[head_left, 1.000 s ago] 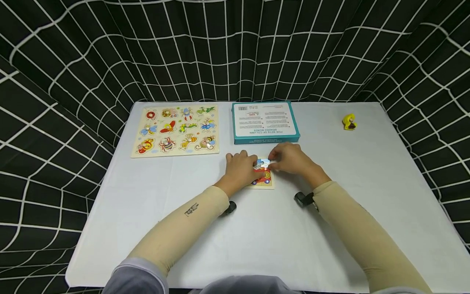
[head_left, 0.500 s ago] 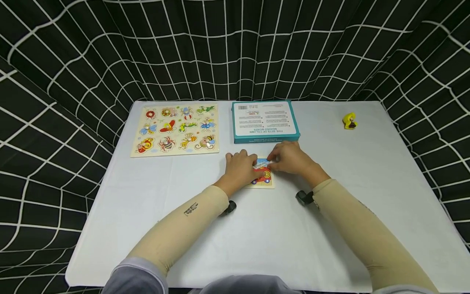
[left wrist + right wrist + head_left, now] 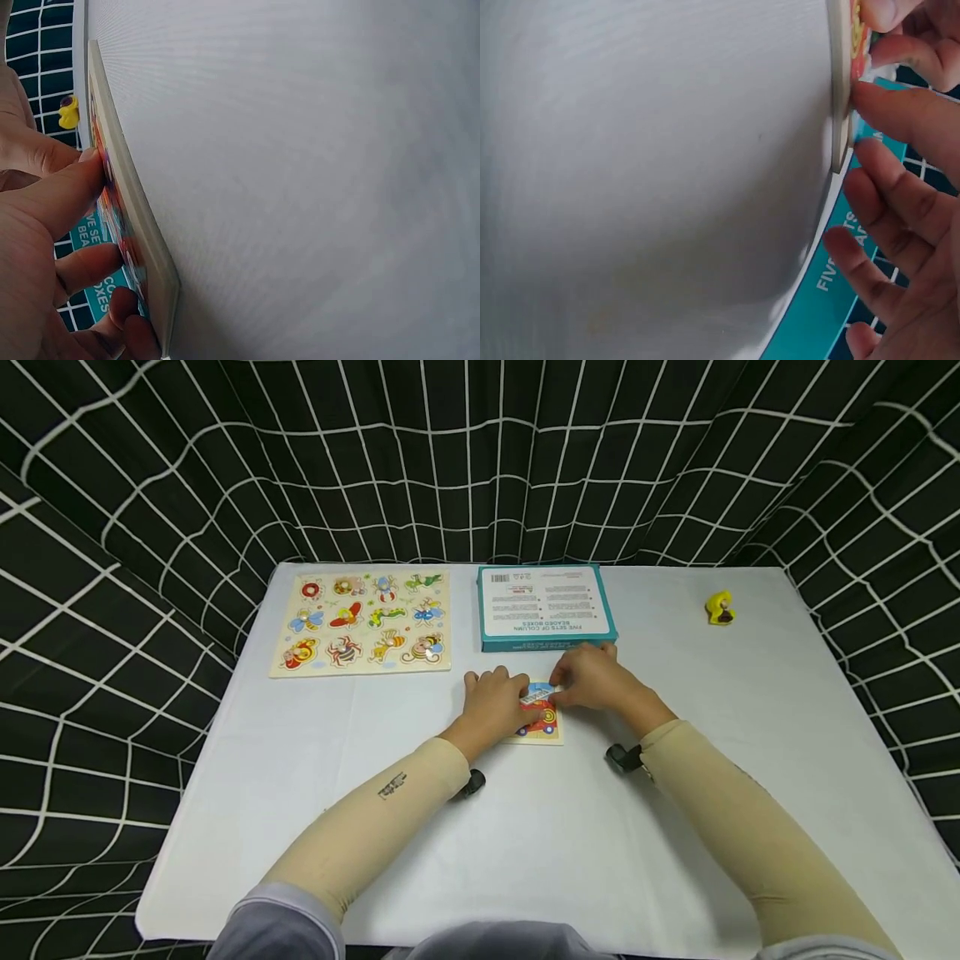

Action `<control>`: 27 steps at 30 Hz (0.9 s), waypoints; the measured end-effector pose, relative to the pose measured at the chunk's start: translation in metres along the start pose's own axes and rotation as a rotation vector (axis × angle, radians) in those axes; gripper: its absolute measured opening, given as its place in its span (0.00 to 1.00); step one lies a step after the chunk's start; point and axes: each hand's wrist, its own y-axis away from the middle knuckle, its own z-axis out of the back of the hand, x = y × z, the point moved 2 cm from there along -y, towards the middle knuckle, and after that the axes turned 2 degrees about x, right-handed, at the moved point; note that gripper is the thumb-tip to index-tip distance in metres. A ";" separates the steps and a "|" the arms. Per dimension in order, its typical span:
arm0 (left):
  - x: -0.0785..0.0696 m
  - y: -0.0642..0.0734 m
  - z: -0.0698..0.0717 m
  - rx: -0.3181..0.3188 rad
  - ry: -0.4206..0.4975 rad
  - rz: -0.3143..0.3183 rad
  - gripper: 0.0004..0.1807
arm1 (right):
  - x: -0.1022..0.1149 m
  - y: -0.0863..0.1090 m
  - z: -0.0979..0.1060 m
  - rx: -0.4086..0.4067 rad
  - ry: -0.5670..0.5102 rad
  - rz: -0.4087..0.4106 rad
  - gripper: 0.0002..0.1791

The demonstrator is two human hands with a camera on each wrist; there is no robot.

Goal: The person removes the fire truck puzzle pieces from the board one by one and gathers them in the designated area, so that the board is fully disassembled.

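Observation:
A small wooden jigsaw puzzle board (image 3: 538, 737) with a red fire truck picture lies on the white table in front of the person. The left hand (image 3: 495, 706) grips it from the left, thumb over the truck and bent fingers along the far left part; its fingers touch the picture side in the left wrist view. At the upper right corner, the right hand (image 3: 596, 681) pinches a puzzle piece (image 3: 542, 695) with a white ladder, between thumb and index finger. The right hand's other fingers (image 3: 855, 255) are spread past the board's corner.
Behind the hands lies a teal and white box (image 3: 547, 606), close to the right hand's knuckles. A wooden peg puzzle (image 3: 360, 625) with insect pictures is at the back left. A small yellow toy (image 3: 720, 608) sits at the back right. Black netted-pattern cloth (image 3: 480, 460) hangs behind the table.
The ladder piece, tilted up and shiny a second ago, now lies flatter in the picture. The right hand has shifted slightly away from the person; the left hand keeps its place on the board.

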 end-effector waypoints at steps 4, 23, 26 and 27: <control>0.000 -0.001 0.001 -0.013 -0.003 0.003 0.25 | 0.002 0.001 0.003 -0.027 0.053 0.045 0.14; 0.000 0.000 -0.002 -0.012 -0.016 0.004 0.25 | 0.005 0.006 0.001 -0.045 0.125 0.105 0.12; 0.000 0.000 -0.001 -0.010 -0.012 0.007 0.25 | 0.008 0.008 0.003 -0.033 0.123 0.078 0.10; 0.000 0.000 -0.001 -0.011 -0.011 0.008 0.25 | 0.009 0.007 0.003 -0.030 0.116 0.068 0.09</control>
